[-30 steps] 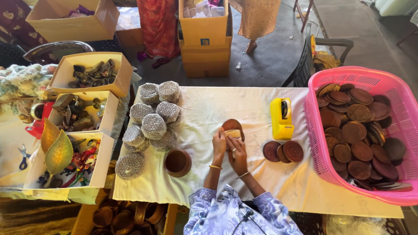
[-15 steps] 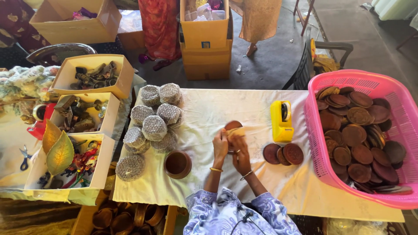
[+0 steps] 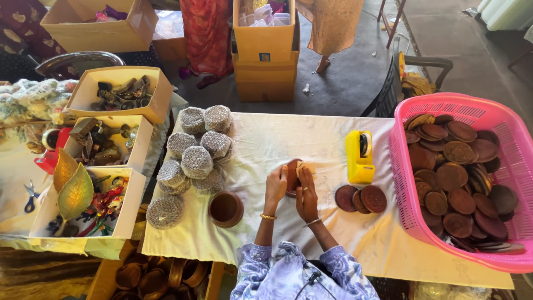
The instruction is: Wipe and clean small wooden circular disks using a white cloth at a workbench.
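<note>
- Right now both hands work at one brown round lid (image 3: 291, 176), held just above the white-clothed surface (image 3: 266, 139) in front of the person.
- Left hand (image 3: 276, 188) has its grip closed round the lid's left edge; right hand (image 3: 306, 195) pinches a small tan strip (image 3: 305, 166), probably tape or a label, against the lid's top.
- Three brown discs (image 3: 360, 198) lie overlapping just right of the hands, below the yellow tape dispenser (image 3: 360, 156); these look like the ones already handled.
- Many more discs fill the pink basket (image 3: 472, 108) on the right, so by my reading most of the pile is left.
- Silvery wrapped bundles (image 3: 195, 150) and an open brown bowl (image 3: 225, 208) sit to the left, untouched.
</note>
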